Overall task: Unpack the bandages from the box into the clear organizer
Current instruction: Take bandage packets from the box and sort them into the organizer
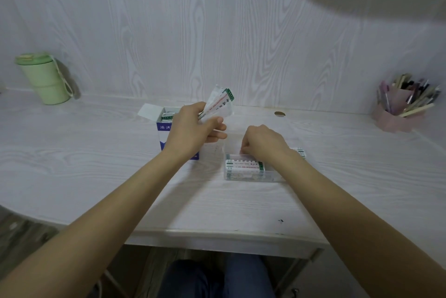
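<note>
A blue-and-white bandage box (163, 126) stands open on the desk, its white flap up and more bandages showing inside. My left hand (193, 128) is raised in front of it and pinches a fanned bunch of wrapped bandages (220, 102). To the right lies the clear organizer (248, 174) with several bandages (243, 163) inside. My right hand (261, 140) reaches down into the organizer with its fingers curled onto the bandages there; the fingertips are hidden. One bandage (300, 152) shows just past my right wrist.
A green lidded cup (43, 78) stands at the far left by the wall. A pink holder full of pens (400, 109) sits at the far right. A small round hole (279, 113) is in the desk behind the organizer. The desk's front edge (217, 235) is close to me.
</note>
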Demonstrator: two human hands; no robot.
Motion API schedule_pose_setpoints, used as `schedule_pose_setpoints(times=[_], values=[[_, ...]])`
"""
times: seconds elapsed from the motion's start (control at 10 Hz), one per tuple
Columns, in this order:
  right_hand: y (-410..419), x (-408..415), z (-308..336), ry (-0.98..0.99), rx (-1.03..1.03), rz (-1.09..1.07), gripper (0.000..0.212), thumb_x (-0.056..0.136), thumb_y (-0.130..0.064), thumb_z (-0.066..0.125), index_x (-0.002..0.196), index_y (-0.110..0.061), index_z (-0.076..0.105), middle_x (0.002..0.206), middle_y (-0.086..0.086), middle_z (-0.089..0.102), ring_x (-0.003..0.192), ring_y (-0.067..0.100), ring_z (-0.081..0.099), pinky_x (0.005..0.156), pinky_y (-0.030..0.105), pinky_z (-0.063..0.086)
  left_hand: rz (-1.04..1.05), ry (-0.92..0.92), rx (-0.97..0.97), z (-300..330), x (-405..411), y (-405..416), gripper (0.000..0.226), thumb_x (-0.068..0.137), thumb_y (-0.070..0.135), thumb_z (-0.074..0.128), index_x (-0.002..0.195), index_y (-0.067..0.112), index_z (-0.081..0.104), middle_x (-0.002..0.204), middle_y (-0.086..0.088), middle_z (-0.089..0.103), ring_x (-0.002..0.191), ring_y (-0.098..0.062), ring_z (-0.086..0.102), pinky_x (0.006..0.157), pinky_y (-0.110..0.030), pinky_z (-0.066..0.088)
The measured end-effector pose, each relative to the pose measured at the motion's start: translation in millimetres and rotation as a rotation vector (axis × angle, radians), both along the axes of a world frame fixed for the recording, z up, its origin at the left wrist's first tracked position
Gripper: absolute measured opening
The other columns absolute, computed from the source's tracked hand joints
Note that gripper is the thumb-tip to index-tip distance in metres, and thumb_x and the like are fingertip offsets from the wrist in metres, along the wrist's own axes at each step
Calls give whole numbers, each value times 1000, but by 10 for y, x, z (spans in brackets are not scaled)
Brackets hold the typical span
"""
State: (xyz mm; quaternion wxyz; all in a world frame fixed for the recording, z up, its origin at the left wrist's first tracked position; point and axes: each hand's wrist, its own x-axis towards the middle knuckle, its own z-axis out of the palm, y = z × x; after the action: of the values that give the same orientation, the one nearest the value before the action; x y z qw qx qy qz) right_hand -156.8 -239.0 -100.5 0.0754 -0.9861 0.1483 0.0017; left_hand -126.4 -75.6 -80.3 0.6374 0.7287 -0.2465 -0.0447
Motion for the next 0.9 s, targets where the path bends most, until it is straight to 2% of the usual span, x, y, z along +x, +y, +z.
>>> schedule_pose_setpoints(times=[0.1,0.2,0.3,0.4,0.5,0.6,0.7,0.8,0.9], values=[[-51,-64,50,-46,96,0,17,89,-20,62,102,-12,69,97,9,67,86,26,63,65,30,45,-1,3,-7,2,-10,4,13,91,8,60,93,21,59,82,-9,72,68,-19,72,62,-24,58],[-112,-94,116,-105,83,-53,17,89,-15,57,101,-13,69,97,7,67,86,27,63,68,31,48,-5,5,-3,1,-19,0,11,91,8,60,99,15,60,83,-10,72,69,-19,72,62,-24,58],[-95,-75,138,-52,25,-117,15,90,-11,53,102,-10,61,96,7,65,85,26,64,72,30,49,-9,6,0,14,-33,-11,12,91,8,60,101,15,60,83,-9,72,68,-18,72,62,-24,58],[-15,-62,122,27,-61,-133,6,89,-4,48,87,-9,49,88,6,53,78,26,55,66,29,40,-12,2,-1,32,-45,-4,13,91,8,60,101,16,59,83,-8,72,68,-18,72,62,-24,58],[31,-60,117,50,-87,-135,9,90,-2,46,86,-10,44,85,6,45,77,26,48,68,30,37,-12,1,-5,36,-43,16,13,91,8,60,100,16,60,83,-9,72,68,-19,72,62,-24,58],[17,-69,101,36,-55,-145,9,89,-3,47,83,-10,47,87,6,50,75,26,49,60,29,36,-14,22,-12,33,-37,39,12,90,7,60,96,18,60,82,-9,72,68,-19,72,62,-25,58],[-54,-133,169,25,65,-133,9,89,-6,49,89,-7,58,91,7,64,74,26,62,61,26,43,-41,92,-55,44,-47,52,14,90,4,60,94,18,60,81,-11,72,67,-20,72,60,-24,58],[-75,-298,400,-71,562,-48,9,91,-16,58,98,-14,65,89,3,72,65,14,70,54,21,45,-85,210,-122,70,-66,59,12,88,0,61,90,12,60,78,-14,72,65,-19,72,56,-20,57],[-12,-421,524,-205,931,42,19,86,-28,68,102,-19,65,90,-2,74,71,9,69,54,18,41,-153,283,-129,71,-90,42,11,87,1,62,92,11,61,78,-13,73,68,-19,72,56,-19,56]])
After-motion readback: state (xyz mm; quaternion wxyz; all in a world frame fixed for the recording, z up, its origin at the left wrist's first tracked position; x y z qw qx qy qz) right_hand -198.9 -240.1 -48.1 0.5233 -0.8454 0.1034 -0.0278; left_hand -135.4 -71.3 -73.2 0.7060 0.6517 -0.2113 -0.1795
